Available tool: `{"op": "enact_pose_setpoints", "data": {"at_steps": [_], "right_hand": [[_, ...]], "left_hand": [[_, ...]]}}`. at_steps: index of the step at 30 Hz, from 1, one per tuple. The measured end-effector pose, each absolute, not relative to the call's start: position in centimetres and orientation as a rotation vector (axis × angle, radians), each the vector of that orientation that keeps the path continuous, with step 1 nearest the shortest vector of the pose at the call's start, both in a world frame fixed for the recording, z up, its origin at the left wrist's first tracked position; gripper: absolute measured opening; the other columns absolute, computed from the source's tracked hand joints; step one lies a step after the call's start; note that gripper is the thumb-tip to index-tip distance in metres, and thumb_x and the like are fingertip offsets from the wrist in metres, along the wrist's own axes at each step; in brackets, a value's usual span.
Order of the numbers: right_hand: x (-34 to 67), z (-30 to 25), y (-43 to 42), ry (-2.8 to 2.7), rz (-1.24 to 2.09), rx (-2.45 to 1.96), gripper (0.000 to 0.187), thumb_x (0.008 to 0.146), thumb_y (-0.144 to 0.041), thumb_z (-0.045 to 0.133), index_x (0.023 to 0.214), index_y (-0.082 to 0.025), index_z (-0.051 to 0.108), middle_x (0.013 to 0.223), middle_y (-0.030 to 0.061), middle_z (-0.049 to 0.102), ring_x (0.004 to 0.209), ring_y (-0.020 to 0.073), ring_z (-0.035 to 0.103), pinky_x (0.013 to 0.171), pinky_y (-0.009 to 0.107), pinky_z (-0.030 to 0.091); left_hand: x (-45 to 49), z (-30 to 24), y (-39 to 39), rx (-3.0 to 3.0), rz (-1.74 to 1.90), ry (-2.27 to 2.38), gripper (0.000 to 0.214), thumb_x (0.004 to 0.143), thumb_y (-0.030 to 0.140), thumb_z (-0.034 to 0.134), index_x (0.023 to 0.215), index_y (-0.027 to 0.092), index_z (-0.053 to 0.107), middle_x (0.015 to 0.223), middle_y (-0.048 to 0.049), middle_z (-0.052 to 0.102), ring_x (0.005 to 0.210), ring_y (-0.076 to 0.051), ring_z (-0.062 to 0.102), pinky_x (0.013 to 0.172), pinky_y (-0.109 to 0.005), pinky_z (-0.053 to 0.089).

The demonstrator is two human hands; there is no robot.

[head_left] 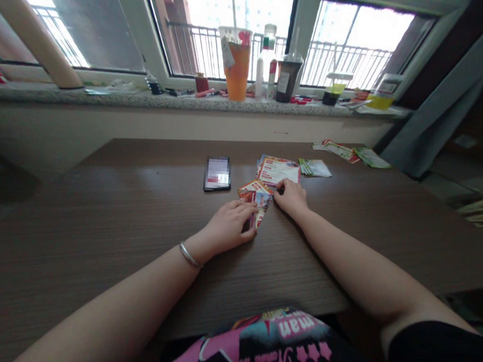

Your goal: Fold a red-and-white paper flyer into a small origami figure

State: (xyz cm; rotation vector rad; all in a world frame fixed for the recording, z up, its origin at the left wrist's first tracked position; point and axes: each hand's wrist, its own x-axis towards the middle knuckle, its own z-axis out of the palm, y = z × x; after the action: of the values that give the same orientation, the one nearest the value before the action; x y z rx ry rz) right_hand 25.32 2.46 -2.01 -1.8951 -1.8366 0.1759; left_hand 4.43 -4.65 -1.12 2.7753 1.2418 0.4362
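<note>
Head cam only, so just one angle. Hard to see stuff first: the phone (217, 174) screen is blurred out, print on the leaflet (257, 200) is too small to read, and the left hand (230, 227) covers the leaflet's left part. The right hand (292, 198) is curled w/ fingertips tucked at the leaflet's right edge; can't tell if it's actually pinching or just touching. Left hand has fingers pressed together over the paper, thumb closing in at the lower edge, so it's gripping it. Silver bangle (189, 255) on that wrist. The leaflet itself is red/orange/white w/ a blue pic, looks folded, lying on the brown table (99, 204) approx mid-table, just in front of a flyer stack (278, 171) and right of the phone. Orange drink cup (237, 65) is up on the sill.
</note>
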Motion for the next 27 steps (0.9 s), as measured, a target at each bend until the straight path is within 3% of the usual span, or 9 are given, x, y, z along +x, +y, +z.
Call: {"op": "enact_pose_setpoints", "data": {"at_steps": [8,21,27], "right_hand": [[25.3,-2.1,1.9,-1.921,0.109,-1.811,0.018,0.076,-0.031,0.058,0.091,-0.021,0.06,0.097,0.0056,0.068,0.095,0.0259,0.058,0.081,0.039,0.042],[24.9,-2.0,-0.8,-2.111,0.148,-1.66,0.051,0.067,-0.05,0.067,0.106,-0.02,0.054,0.115,0.0108,0.059,0.108,0.0291,0.053,0.095,0.043,0.041],[24.5,-2.0,-1.9,-2.213,0.202,-1.554,0.068,0.063,-0.048,0.07,0.118,-0.016,0.046,0.142,0.0176,0.038,0.134,0.0312,0.034,0.109,0.045,0.03]], "left_hand": [[4.3,-1.0,-4.6,2.751,0.413,1.233,0.05,0.084,0.038,0.054,0.129,0.018,0.053,0.138,-0.0077,0.053,0.132,-0.025,0.041,0.113,-0.039,0.027],[4.2,-0.6,-4.5,2.734,0.365,1.242,0.055,0.084,0.04,0.053,0.133,0.017,0.05,0.141,-0.0073,0.051,0.132,-0.026,0.041,0.112,-0.041,0.029],[4.0,-0.7,-4.5,2.742,0.371,1.23,0.054,0.084,0.041,0.052,0.133,0.019,0.05,0.139,-0.0062,0.053,0.132,-0.025,0.041,0.112,-0.04,0.03]]}}
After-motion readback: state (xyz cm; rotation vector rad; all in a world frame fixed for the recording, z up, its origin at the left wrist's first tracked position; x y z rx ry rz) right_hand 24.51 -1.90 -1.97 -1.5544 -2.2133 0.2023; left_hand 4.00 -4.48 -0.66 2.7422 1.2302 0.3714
